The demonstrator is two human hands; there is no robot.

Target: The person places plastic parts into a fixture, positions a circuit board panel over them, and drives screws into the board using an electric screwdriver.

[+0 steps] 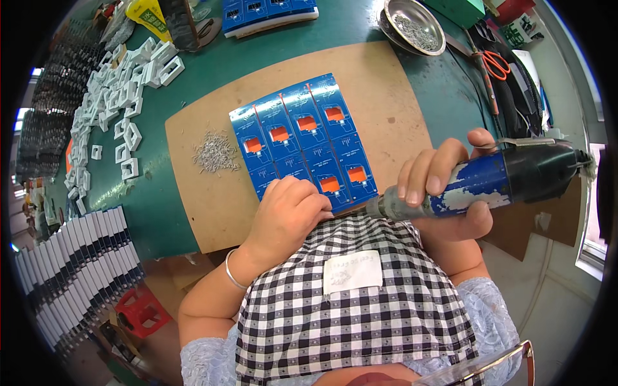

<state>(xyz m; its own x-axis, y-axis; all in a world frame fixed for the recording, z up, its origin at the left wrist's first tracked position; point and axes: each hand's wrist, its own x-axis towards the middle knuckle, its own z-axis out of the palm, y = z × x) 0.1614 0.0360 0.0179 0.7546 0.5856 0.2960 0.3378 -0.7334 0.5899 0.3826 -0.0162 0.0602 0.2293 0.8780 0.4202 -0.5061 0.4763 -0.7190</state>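
Observation:
My right hand (439, 168) is wrapped round a power screwdriver (470, 186) with a worn blue sleeve, a black rear end and a grey nose. The tool lies nearly level, its nose pointing left beside the near right corner of a blue printed panel (299, 154). White line patterns cover the panel, and orange shows through its several cut-outs. My left hand (290, 209) rests on the panel's near edge with fingers curled and the fingertips pressed together. Whatever is between those fingertips is too small or hidden to make out. Small metal screws (215, 153) lie in a pile left of the panel.
A brown board (212, 219) lies under the panel on the green table (170, 235). White plastic frames (119, 96) are heaped at left. At the back are another blue panel (267, 9), a steel bowl (394, 13) of screws and orange-handled scissors (494, 64). A red stool (143, 312) stands lower left.

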